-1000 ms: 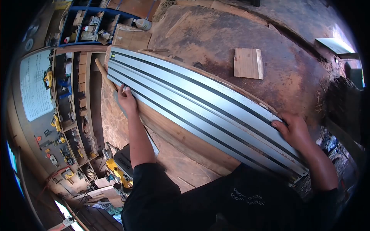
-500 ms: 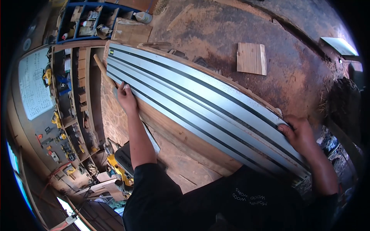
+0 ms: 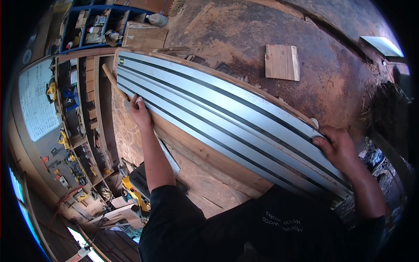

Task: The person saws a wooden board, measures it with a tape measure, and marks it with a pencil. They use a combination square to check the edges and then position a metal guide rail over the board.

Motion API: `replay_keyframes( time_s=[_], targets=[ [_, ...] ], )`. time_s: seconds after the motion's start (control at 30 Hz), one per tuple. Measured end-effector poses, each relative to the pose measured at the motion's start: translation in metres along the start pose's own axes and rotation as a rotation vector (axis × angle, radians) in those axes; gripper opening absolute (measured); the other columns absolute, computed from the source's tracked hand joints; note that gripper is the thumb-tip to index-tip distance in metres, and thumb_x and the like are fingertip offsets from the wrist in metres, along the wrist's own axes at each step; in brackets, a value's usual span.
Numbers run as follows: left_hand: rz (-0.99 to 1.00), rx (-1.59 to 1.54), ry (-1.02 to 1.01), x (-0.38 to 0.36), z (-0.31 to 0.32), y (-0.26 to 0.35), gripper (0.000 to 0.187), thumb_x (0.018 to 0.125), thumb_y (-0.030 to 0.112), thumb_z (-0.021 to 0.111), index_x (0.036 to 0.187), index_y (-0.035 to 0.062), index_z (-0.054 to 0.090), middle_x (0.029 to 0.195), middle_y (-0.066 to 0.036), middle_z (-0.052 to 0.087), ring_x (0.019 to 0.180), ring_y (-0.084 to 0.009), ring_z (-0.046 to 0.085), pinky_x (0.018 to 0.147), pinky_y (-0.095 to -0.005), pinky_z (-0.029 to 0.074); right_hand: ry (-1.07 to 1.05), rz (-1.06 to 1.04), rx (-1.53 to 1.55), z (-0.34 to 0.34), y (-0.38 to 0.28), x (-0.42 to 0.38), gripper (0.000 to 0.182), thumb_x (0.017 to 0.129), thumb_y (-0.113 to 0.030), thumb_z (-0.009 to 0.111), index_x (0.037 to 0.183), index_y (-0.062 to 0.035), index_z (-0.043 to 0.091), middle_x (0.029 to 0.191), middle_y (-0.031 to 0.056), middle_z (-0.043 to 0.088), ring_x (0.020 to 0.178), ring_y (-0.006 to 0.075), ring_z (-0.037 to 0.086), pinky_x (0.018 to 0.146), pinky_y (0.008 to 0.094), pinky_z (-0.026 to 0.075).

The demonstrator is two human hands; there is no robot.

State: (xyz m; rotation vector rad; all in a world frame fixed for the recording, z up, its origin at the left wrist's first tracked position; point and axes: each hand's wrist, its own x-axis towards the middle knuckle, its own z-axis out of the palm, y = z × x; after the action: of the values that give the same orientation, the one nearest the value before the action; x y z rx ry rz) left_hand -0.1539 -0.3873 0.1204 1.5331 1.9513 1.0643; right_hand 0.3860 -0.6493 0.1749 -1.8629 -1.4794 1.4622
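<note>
A long silver guide rail [image 3: 205, 102] with black strips runs diagonally across the bench, on top of a wooden board [image 3: 205, 153] whose edge shows on the near side. My left hand [image 3: 140, 112] is closed at the rail's near edge, toward its far-left end, thumb and fingertips against the metal. At the other end, my right hand [image 3: 337, 146] wraps the opposite edge with the thumb on top; its other fingers are hidden beneath. Beside my left hand, a round wooden handle [image 3: 111, 78] lies along the rail's end.
A yellow and black power tool [image 3: 139, 190] sits on the worktop [image 3: 192, 185] near my left forearm. Tool shelves [image 3: 83, 126] and a whiteboard [image 3: 39, 100] stand on the left. A blue compartment rack [image 3: 89, 26] is at the back. One flat wood piece [image 3: 281, 62] lies on the floor.
The view has shifted slightly, so the surroundings sit a little further left and up. Both hands keep their hold on the rail; it has hardly moved against the board.
</note>
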Motion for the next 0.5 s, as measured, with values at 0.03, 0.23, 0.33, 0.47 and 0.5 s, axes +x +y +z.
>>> replay_keyframes(
  time_s=[0.03, 0.23, 0.33, 0.47, 0.5],
  targets=[
    [0.001, 0.0, -0.001, 0.0, 0.0, 0.0, 0.036, 0.097, 0.013, 0.055, 0.127, -0.0062, 0.05, 0.114, -0.014, 0.061, 0.101, -0.0178, 0.058, 0.09, -0.0294, 0.045, 0.004, 0.003, 0.001, 0.001, 0.001, 0.0, 0.026, 0.086, -0.026, 0.068, 0.09, -0.0003, 0.062, 0.079, 0.0215, 0.06, 0.075, 0.0404, 0.061, 0.066, 0.0427, 0.047],
    [0.017, 0.061, -0.009, -0.001, 0.001, 0.002, 0.037, 0.098, 0.014, 0.055, 0.128, -0.0063, 0.05, 0.112, -0.013, 0.061, 0.099, -0.0173, 0.058, 0.089, -0.0287, 0.046, 0.001, -0.016, 0.014, 0.001, 0.003, 0.0, 0.027, 0.087, -0.027, 0.067, 0.09, -0.0003, 0.062, 0.078, 0.0214, 0.06, 0.074, 0.0393, 0.061, 0.066, 0.0427, 0.047],
    [0.04, 0.026, 0.0, 0.002, 0.0, -0.004, 0.035, 0.098, 0.016, 0.056, 0.127, -0.0026, 0.051, 0.1, -0.008, 0.06, 0.09, -0.0137, 0.055, 0.081, -0.0269, 0.045, -0.007, -0.015, 0.046, 0.001, 0.003, 0.001, 0.027, 0.088, -0.027, 0.066, 0.09, -0.0001, 0.062, 0.077, 0.0218, 0.059, 0.073, 0.0392, 0.061, 0.065, 0.0425, 0.047],
    [0.034, 0.044, -0.001, 0.004, -0.002, -0.007, 0.035, 0.098, 0.015, 0.055, 0.127, -0.0032, 0.051, 0.101, -0.008, 0.06, 0.091, -0.0142, 0.055, 0.082, -0.0269, 0.045, -0.022, -0.023, 0.026, -0.003, 0.0, 0.001, 0.027, 0.088, -0.027, 0.066, 0.09, 0.0001, 0.062, 0.076, 0.0222, 0.058, 0.072, 0.0387, 0.061, 0.064, 0.0422, 0.046],
    [0.032, 0.041, -0.008, 0.004, -0.002, -0.008, 0.035, 0.098, 0.015, 0.055, 0.127, -0.0032, 0.051, 0.101, -0.008, 0.06, 0.091, -0.0142, 0.055, 0.082, -0.0269, 0.045, -0.021, -0.015, 0.025, -0.003, 0.001, 0.001, 0.027, 0.088, -0.027, 0.066, 0.09, 0.0001, 0.062, 0.076, 0.0222, 0.058, 0.072, 0.0387, 0.061, 0.064, 0.0422, 0.046]
  ],
)
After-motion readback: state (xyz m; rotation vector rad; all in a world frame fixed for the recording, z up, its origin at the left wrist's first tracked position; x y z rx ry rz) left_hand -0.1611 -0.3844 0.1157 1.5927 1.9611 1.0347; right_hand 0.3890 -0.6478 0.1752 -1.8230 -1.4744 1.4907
